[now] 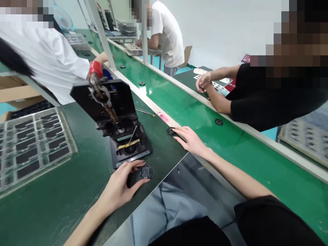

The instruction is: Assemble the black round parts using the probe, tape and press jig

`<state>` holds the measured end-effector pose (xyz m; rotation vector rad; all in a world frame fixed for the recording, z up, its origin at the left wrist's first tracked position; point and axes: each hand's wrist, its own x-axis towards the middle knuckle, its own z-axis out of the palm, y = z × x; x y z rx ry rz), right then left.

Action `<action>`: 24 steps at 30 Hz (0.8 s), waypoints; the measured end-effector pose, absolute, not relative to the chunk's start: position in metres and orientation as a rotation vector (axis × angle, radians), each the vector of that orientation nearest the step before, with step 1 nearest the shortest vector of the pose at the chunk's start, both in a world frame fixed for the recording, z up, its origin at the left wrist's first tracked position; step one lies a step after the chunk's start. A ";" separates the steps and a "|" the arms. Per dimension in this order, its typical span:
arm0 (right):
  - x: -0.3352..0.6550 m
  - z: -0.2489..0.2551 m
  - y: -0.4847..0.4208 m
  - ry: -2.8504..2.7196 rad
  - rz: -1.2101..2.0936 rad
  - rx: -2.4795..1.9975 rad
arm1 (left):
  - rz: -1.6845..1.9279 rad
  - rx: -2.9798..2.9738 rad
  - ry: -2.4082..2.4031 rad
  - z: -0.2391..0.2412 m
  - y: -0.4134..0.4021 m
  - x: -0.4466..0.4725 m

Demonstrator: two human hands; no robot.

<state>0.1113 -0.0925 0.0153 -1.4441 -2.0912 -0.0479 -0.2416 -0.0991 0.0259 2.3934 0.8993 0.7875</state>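
Note:
My left hand [125,181] is at the front of the table, with thumb and fingers curved around the edges of a small round black part [146,172]. Just behind that part stands a black press fixture [130,143] with a toggle handle, a raised black plate and a yellow strip across its base. My right hand [192,140] stretches over the table's edge, fingers extended and apart. Its fingertips touch or nearly touch another round black part [171,131] beside the white rail.
A green conveyor belt [176,99] carries round black parts, one [218,122] near my right arm. At left lies a clear tray [69,136] of dark pieces. Tweezers [146,112] rest behind the fixture. Co-workers sit to the left and across the belt; another person stands farther back.

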 end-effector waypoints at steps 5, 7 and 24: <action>0.107 0.016 -0.090 -2.184 -0.112 -1.488 | 0.786 2.409 0.924 0.028 -0.099 -0.240; 0.107 0.019 -0.089 -2.205 -0.153 -1.473 | 0.778 2.405 0.932 0.029 -0.099 -0.240; 0.089 0.033 -0.084 -1.390 0.685 -1.228 | 0.755 2.430 0.967 0.030 -0.102 -0.239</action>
